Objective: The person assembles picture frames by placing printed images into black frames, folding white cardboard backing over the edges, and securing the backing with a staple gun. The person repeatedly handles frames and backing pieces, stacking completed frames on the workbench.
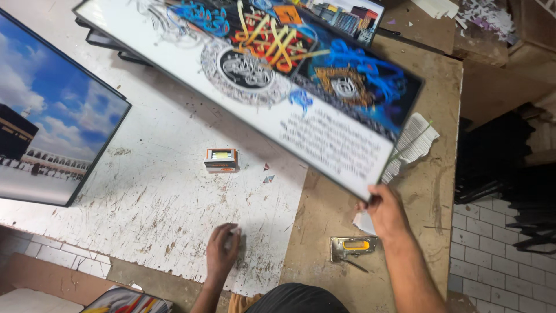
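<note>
- Desk (pixel 174 191): white, scratched top sheet over a brown board; it carried everything below.
- Print (pixel 278 75): large framed panel with coloured calligraphy, lifted and tilted above the desk, blurred from motion. Its near corner sat in the right hand; the far end reached up and left.
- Second print (pixel 52 122): sky and courtyard scene, lying flat at the left edge, well apart from both hands.
- Right hand (pixel 385 211): grip closed on the lower corner of the print, thumb on top.
- Left hand (pixel 223 249): resting on the white sheet, fingers curled; whether anything small lay under them could not be told.
- Stapler (pixel 353 246): metal with a yellow insert, on the brown board just below the right hand, untouched.
- Box (pixel 221 159): small, orange, on the white sheet, between the two prints.
- Judgement: step in hand appeared to be moving or turning the print one-handed. Next move would call for a second support point, since a single-corner hold risks twisting the frame.
</note>
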